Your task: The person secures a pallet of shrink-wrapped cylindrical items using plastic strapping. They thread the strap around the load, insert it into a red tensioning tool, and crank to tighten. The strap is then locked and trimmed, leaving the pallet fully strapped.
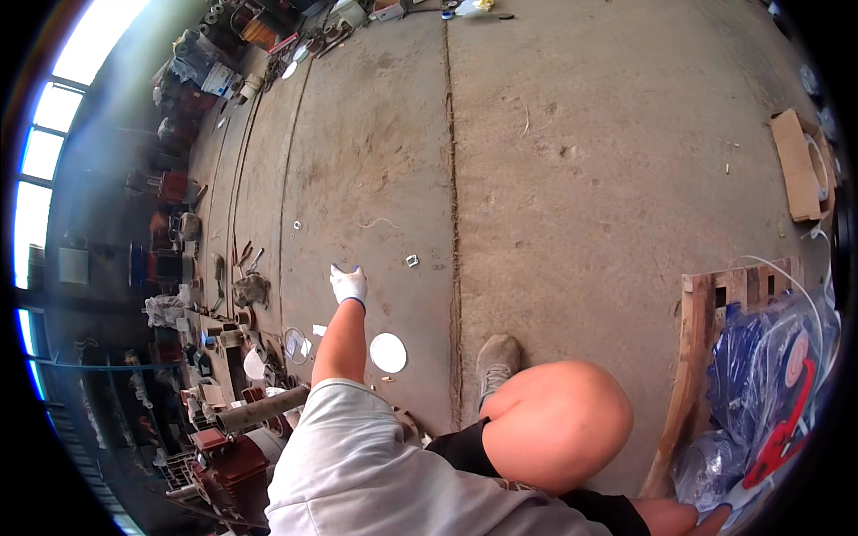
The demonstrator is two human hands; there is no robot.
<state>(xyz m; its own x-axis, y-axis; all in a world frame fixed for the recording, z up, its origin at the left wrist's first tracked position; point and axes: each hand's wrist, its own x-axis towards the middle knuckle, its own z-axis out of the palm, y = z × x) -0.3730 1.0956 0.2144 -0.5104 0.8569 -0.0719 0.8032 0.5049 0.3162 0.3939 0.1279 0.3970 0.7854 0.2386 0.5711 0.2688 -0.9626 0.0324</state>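
My left hand (349,285), in a white glove with a blue cuff, reaches out low over the concrete floor. Two of its fingertips show apart, with nothing visible between them. To its right lies a small metal piece with a square outline (412,261). A similar small piece (298,225) lies beyond it to the left. Nearer me, beside my forearm, is a round white disc (389,353). At the lower right edge my right arm (666,515) runs out beside a red-handled tool (782,438); the fingers there are hidden or cut off.
A wooden pallet (688,357) carries blue plastic-wrapped goods (755,357) on my right. Farther off stands an open cardboard box (798,165). Motors (228,469), a pipe (259,409) and hand tools (243,254) crowd the left. My bent knee (563,420) is in front of me.
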